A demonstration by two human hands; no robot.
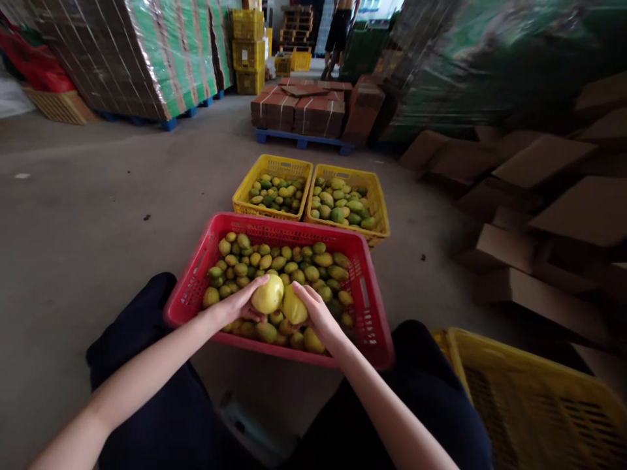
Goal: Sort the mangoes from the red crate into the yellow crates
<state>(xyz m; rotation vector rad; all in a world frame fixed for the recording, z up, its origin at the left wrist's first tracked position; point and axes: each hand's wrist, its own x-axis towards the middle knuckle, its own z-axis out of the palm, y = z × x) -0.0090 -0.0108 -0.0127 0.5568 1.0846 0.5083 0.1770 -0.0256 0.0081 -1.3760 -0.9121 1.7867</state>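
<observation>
My left hand point(246, 302) is closed around a large yellow lemon point(268, 295), its thumb lying along the top. Close beside it, my right hand point(316, 307) grips a second yellow lemon point(294, 305), more pointed at its lower end. The two fruits are side by side and seem nearly to touch. Both hands are over a red plastic crate point(376, 326) between my knees. Green and yellow lemons point(279, 263) of many sizes cover the crate's bottom. My fingers under the held fruits are mostly hidden.
Two yellow crates point(385, 209) of lemons stand just beyond the red one. At my right is another yellow crate point(529, 365). Cardboard boxes point(539, 261) lie heaped on the right. Farther off are a blue pallet of flat cartons point(318, 117), wrapped stacks and a standing person point(339, 32).
</observation>
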